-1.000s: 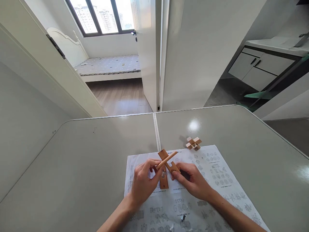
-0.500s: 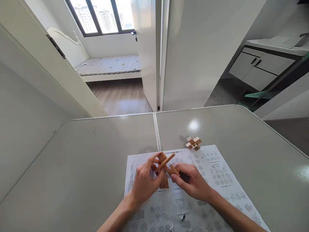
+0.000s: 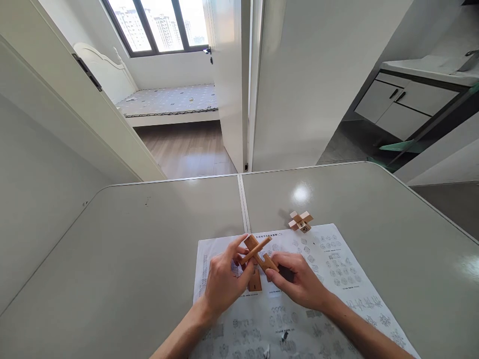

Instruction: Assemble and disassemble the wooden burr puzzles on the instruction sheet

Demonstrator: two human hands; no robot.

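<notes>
Two crossed wooden puzzle pieces (image 3: 258, 249) are between my hands, above a printed sheet. My left hand (image 3: 223, 273) is closed, its thumb and fingers on the left end of the slimmer crossing piece. With thumb below and fingers above, my right hand (image 3: 297, 279) pinches the notched lower right end of the wider piece. Another flat wooden piece (image 3: 255, 284), marked with a dark stroke, is just below them, by my left thumb; part of it is hidden. An assembled wooden burr puzzle (image 3: 301, 222) stands at the sheet's far edge, apart from both hands.
The large paper sheet (image 3: 329, 319), full of printed diagrams, lies on the grey table (image 3: 123, 259). A pale seam strip (image 3: 242, 204) crosses the tabletop. Beyond the far edge are an open door (image 3: 228, 89), a bed (image 3: 168, 99) and a white cabinet (image 3: 407, 102).
Almost nothing differs. My left index finger has straightened slightly along the upper piece's end; both hands keep their hold in the same place.
</notes>
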